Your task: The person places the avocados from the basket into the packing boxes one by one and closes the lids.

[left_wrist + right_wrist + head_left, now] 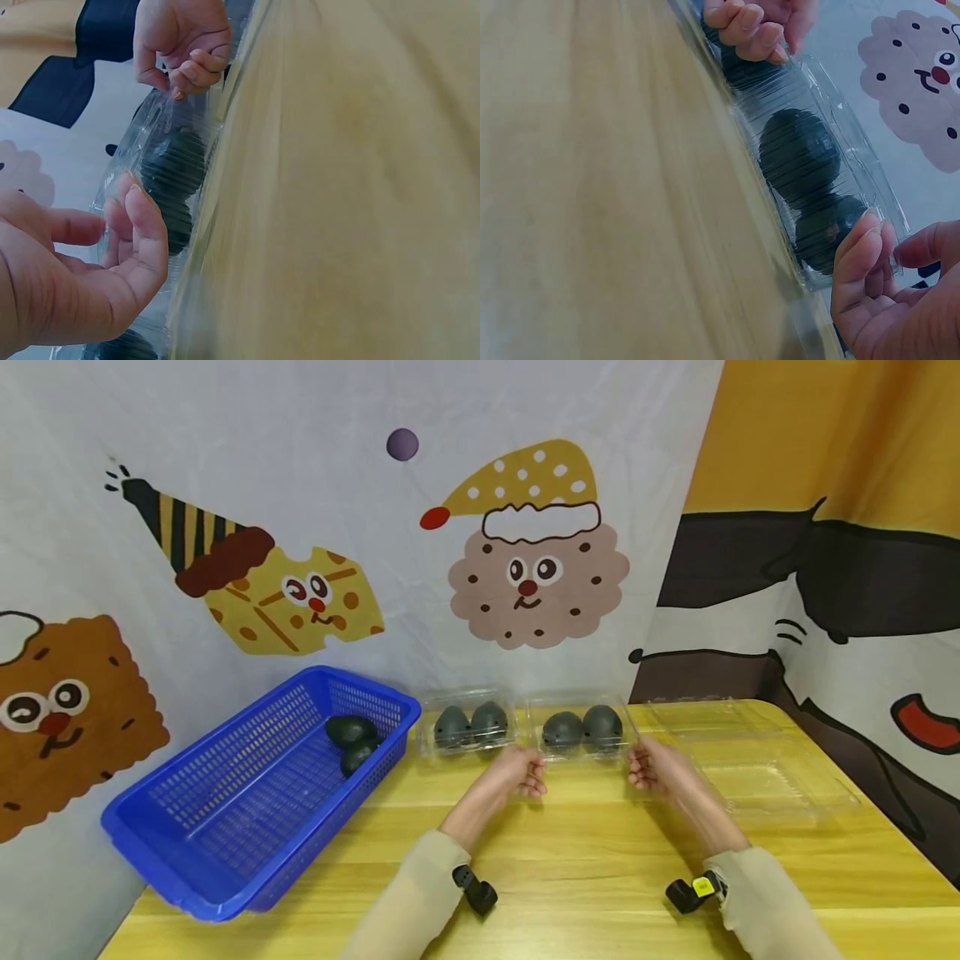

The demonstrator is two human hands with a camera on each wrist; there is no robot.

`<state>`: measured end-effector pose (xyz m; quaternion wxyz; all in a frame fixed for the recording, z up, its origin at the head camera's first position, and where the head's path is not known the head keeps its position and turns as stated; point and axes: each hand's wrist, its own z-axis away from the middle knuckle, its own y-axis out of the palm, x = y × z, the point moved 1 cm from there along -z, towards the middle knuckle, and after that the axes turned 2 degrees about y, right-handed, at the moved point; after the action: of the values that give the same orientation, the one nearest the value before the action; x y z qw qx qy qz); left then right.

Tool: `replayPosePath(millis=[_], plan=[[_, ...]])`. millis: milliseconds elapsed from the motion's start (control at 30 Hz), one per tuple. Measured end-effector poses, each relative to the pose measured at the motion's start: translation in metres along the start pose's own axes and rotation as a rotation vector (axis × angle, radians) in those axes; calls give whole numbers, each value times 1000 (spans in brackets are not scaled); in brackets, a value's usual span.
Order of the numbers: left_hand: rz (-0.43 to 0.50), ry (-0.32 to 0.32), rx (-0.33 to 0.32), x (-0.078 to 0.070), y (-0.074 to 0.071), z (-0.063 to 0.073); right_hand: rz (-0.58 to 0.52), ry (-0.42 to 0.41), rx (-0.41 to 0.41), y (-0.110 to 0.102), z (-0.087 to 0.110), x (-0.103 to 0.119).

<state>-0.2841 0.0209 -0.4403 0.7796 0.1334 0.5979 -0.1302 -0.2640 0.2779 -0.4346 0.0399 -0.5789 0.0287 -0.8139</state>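
Note:
Two dark green avocados sit side by side inside a clear plastic clamshell box at the back of the table. Ribbed clear plastic covers them in both wrist views. My left hand pinches the box's front left corner between thumb and curled fingers. At the front right corner, my right hand pinches the plastic edge the same way. Just left of it stands another clear box, also with two avocados inside. Whether the lids are latched cannot be made out.
A blue plastic basket stands on the left with two avocados at its far right end. An unfolded clear clamshell lies on the right of the wooden table. A printed cloth hangs close behind.

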Motion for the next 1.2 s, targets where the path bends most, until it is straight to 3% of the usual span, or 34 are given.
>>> replayPosePath(millis=[733,1000,1200], plan=[[209,-3,-146,5,12,-18,-128,8,-31,2,-21,7],[207,3,-178,6,16,-20,-193,-11,-39,3,-21,7],[204,9,-175,6,16,-19,-182,-34,-44,5,-20,7]])
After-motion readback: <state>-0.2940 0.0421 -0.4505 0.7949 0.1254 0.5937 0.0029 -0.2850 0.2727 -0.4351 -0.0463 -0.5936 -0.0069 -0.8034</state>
